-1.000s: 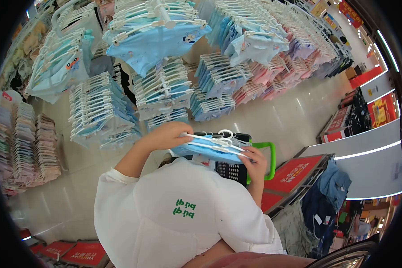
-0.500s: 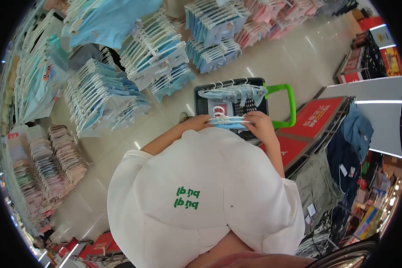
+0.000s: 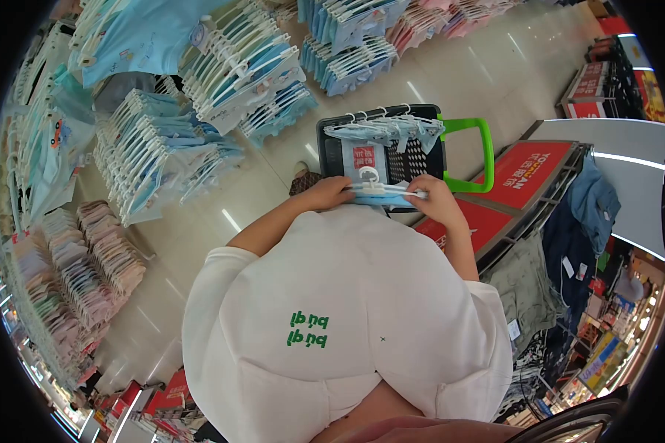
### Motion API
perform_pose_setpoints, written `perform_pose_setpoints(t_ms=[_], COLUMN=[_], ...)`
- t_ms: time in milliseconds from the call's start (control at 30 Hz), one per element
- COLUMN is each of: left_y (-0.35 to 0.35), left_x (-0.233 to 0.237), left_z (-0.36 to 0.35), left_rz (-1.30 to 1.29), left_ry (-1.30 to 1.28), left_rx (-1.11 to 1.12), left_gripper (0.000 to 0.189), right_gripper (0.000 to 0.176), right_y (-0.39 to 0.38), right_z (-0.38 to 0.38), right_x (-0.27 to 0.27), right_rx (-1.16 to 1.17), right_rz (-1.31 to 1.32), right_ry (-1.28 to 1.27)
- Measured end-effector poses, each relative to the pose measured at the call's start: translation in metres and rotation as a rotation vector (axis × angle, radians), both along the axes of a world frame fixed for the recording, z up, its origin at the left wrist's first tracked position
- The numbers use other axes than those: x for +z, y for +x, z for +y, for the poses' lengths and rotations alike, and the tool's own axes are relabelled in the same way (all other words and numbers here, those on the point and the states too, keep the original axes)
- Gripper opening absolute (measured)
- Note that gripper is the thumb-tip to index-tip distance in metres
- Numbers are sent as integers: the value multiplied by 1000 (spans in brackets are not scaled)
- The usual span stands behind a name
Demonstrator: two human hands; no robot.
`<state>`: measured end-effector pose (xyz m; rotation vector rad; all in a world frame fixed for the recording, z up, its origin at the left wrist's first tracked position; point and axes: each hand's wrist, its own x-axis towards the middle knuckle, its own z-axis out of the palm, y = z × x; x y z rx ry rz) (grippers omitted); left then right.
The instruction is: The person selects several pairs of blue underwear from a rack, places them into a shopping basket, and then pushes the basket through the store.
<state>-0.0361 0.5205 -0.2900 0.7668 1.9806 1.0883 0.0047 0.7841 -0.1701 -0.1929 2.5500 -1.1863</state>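
In the head view, light blue clothing on white hangers (image 3: pixel 380 190) is held in front of my white shirt, just over the near side of a black shopping basket (image 3: pixel 328 161). My left hand (image 3: pixel 328 193) is closed around the left end of the hangers. At the right end, my right hand (image 3: pixel 436 202) pinches a hanger tip with thumb and fingers. The hanger hooks point away from me into the basket. More light blue garments on hangers (image 3: pixel 388 129) hang along the basket's far rim. The basket has a bright green handle (image 3: pixel 486 159) on its right.
Racks of blue clothes on hangers (image 3: pixel 155 155) stand at the left and ahead. Pink clothes (image 3: pixel 421 26) hang farther off. A red sign-topped display (image 3: pixel 528 177) with trousers (image 3: pixel 528 277) is close on the right. A shoe (image 3: pixel 301 169) shows beside the basket.
My right hand has moved slightly right, out to the hanger's end. The hangers and left hand stay together. The racks and basket have shifted a little in view as my head moved.
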Motion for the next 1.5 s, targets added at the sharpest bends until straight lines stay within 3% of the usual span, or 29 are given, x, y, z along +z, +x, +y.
perform_pose_setpoints(t_ms=[100,167,200,333,433,500,533,600,733,800,933,1000,1100,1267,1400,1500], left_y=[-11,-14,-15,-13,-13,-12,-12,-16,-14,-18,-18,-21,-23,-27,-31,-30], left_x=[-14,-29,-34,-73,-104,-120,-125,-136,-162,-160,-236,-250,-269,-311,-298,-292], left_z=[14,25,30,37,29,23,19,7,-11,-12,-28,-27,-28,-28,-22,-18], left_rz=[48,250,317,289,89,-576,-576,-927,-1034,-1016,-1173,-1240,-1278,-1217,-1111,-1063], left_ry=[2,117,79,-1,-16,69,67,126,175,312,302,362,310,106,-4,54], left_rx=[-11,124,154,348,470,733,735,922,1068,1220,1104,1326,1457,1454,1393,1390], left_gripper=[27,29,41,53,61,63,63,66,67,36,32,17,17,18,18,15], right_gripper=[13,12,12,9,5,8,8,10,13,14,21,22,23,22,21,21], right_y=[-14,-26,-31,-47,-60,-67,-69,-72,-70,-68,-55,-51,-46,-45,-39,-34], right_z=[3,1,-3,-29,-60,-85,-96,-117,-153,-164,-183,-188,-193,-197,-188,-177], right_x=[5,6,5,-28,-68,-94,-111,-147,-202,-220,-253,-266,-279,-297,-306,-317], right_rx=[10,14,38,111,251,346,348,487,435,460,454,437,410,386,360,375], right_rz=[27,44,87,177,170,149,149,152,163,121,129,128,146,83,117,156], right_ry=[62,126,216,461,709,765,763,820,831,837,848,854,852,810,825,858])
